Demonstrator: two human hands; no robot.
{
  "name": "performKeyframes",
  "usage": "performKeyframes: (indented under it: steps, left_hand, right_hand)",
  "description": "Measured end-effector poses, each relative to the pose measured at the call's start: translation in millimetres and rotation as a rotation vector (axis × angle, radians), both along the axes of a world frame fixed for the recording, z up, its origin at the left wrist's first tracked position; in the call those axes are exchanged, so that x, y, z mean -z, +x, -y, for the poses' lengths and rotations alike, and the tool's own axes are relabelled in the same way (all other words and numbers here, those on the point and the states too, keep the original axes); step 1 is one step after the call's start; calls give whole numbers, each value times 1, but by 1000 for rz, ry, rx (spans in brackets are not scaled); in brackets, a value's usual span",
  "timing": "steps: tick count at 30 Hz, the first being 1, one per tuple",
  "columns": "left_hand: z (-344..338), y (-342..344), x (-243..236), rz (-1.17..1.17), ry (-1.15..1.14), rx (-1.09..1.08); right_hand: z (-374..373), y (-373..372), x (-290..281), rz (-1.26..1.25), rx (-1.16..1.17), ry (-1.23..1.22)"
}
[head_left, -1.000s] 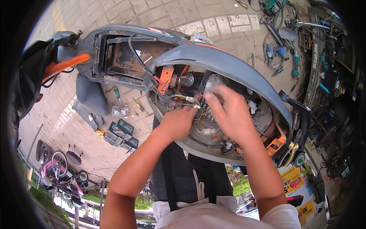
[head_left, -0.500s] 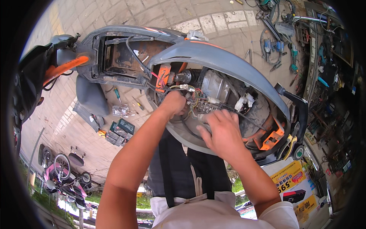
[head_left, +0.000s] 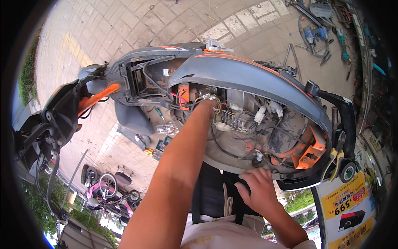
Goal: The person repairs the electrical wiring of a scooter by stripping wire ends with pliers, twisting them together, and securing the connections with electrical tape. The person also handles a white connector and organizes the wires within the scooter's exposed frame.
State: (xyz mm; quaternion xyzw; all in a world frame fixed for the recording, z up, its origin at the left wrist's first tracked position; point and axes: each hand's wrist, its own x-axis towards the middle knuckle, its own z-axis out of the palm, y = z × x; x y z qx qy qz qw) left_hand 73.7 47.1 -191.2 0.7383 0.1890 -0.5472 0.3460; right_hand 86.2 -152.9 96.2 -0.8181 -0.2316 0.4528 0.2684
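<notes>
An electric scooter with a grey body shell (head_left: pixel 248 68) lies before me, its underside compartment exposed. Inside it my left hand (head_left: pixel 207 108) reaches among thin wires, closed, its fingertips mostly hidden; what they grip cannot be made out. Just above that hand is a pale wire connector (head_left: pixel 209 97). To its right lie a metal terminal block (head_left: pixel 238 121) and a white plug (head_left: pixel 224 126). Further right hang more white connectors (head_left: pixel 260 114). My right hand (head_left: pixel 259 189) is apart from the wiring, below the shell's near edge, thumb and fingers apart and loosely bent, holding nothing visible.
An orange bracket (head_left: pixel 311 153) and yellow-handled pliers (head_left: pixel 333 162) are at the scooter's right end. An open battery bay (head_left: pixel 145 83) is at left. A detached seat (head_left: pixel 132 121) and a screwdriver (head_left: pixel 159 113) lie on the paving. Power tools (head_left: pixel 315 37) lie upper right.
My right hand has drawn back from the wiring to below the shell's near edge. My left hand stays among the wires, nearer the pale connector. The view has shifted, so the scooter appears lower and further right.
</notes>
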Motion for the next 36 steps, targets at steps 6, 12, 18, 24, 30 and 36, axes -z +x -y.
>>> performKeyframes:
  steps: [6, 12, 18, 24, 30, 36]
  left_hand:
    - [-5, 7, 19, 20, 155, -86]
    - [-7, 3, 30, 22, 196, -96]
    - [0, -21, 28, 40, -34, 154]
    - [7, -30, 64, 241, -98, 328]
    - [-3, -84, 106, 289, -46, 350]
    - [5, -53, 58, 181, -36, 158]
  right_hand:
    - [14, 0, 5, 20, 65, 58]
    - [23, 6, 3, 12, 47, 79]
    - [31, 6, 5, 37, 35, 108]
    - [33, 6, 10, 86, -27, 148]
    - [28, 14, 16, 83, -8, 214]
    - [33, 13, 23, 97, 21, 217]
